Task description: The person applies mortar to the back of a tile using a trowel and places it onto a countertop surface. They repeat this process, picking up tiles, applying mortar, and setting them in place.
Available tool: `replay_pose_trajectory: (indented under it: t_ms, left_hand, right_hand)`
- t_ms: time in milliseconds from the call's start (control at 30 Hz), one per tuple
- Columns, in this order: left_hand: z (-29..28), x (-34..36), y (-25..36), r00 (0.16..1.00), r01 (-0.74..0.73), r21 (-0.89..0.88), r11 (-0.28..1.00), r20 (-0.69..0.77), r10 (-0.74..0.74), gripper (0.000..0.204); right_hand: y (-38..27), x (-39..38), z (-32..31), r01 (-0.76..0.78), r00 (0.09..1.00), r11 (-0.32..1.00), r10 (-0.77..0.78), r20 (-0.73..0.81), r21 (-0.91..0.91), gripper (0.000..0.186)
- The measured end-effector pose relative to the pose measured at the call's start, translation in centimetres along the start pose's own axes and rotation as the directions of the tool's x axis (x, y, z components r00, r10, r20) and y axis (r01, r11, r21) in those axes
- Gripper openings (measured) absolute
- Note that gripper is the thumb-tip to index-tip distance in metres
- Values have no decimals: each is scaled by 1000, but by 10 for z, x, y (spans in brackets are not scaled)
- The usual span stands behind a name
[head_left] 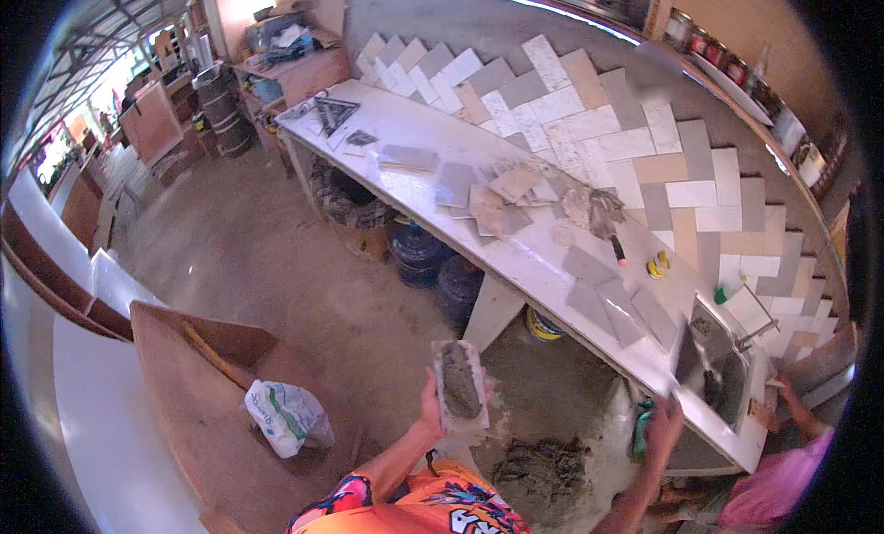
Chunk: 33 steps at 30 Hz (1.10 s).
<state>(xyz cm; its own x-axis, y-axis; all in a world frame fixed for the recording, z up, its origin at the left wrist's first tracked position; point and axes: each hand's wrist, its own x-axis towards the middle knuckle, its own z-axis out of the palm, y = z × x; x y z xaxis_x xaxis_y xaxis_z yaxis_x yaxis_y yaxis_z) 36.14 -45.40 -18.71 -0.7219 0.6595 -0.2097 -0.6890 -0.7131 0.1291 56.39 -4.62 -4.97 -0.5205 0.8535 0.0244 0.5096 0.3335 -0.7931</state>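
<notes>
My left hand [430, 403] grips a rectangular tile [471, 416] by its edges. Grey mortar [459, 379] is spread thickly over the tile's upturned face. My right hand [663, 425] is beside the counter's front edge, next to the sink [734, 400]; its fingers are blurred, so whether it holds anything is unclear. A tool with a dark handle [711, 387] lies in the sink. Below and between my arms, a heap of wet mortar [543, 470] sits on the floor.
Loose tiles [502, 203] lie on the long counter [543, 262], with a yellow tape roll [657, 264]. Herringbone tiles [635, 145] cover the wall behind. A person in pink [778, 483] reaches in at right. A white bag [287, 417] rests at left; dark jugs [416, 250] stand under the counter.
</notes>
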Motion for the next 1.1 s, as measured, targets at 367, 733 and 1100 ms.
replay_pose_trajectory:
  t_ms: [367,733,1100]
  left_hand:
    - [2,8,0,991,88,130,988,85,-99,83]
    - [17,20,-33,928,324,271,907,94,-359,87]
    - [67,-31,-79,871,472,129,872,87,-484,95]
  right_hand:
    - [-237,-44,80,506,821,855,-518,241,112,40]
    - [121,-239,49,-332,943,931,330,-36,-150,55]
    - [330,-480,120,-690,642,607,765,54,-395,38]
